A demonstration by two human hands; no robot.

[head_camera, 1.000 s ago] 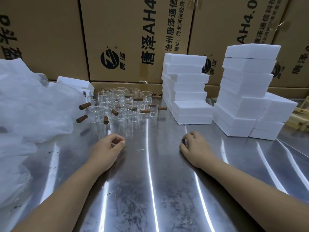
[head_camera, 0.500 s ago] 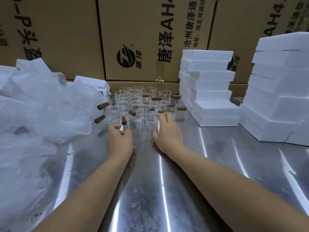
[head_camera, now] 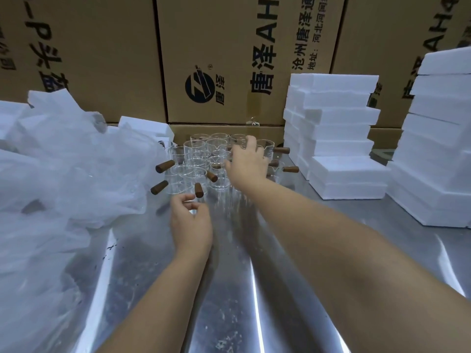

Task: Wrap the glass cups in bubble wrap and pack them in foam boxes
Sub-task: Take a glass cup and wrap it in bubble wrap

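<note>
Several clear glass cups (head_camera: 197, 149) with brown wooden handles stand clustered at the back of the steel table (head_camera: 229, 301). My right hand (head_camera: 246, 165) reaches over the middle of the cluster. Its fingers are curved down among the cups, and its own back hides whether they grip one. In front of the nearest cups, just below one wooden handle (head_camera: 198, 190), my left hand (head_camera: 191, 222) hovers with fingers loosely curled and nothing visible in it. A heap of bubble wrap (head_camera: 63, 174) lies on the left. White foam boxes (head_camera: 336, 138) are stacked to the right of the cups.
A second, taller stack of foam boxes (head_camera: 438, 154) stands at the far right. One foam box (head_camera: 145, 127) lies behind the wrap. Printed cardboard cartons (head_camera: 216, 59) form a wall along the table's back edge.
My right hand has gone from the front of the cups up over the cluster's middle. My left hand has stayed in front of the cups, and the view has drawn closer to them.
</note>
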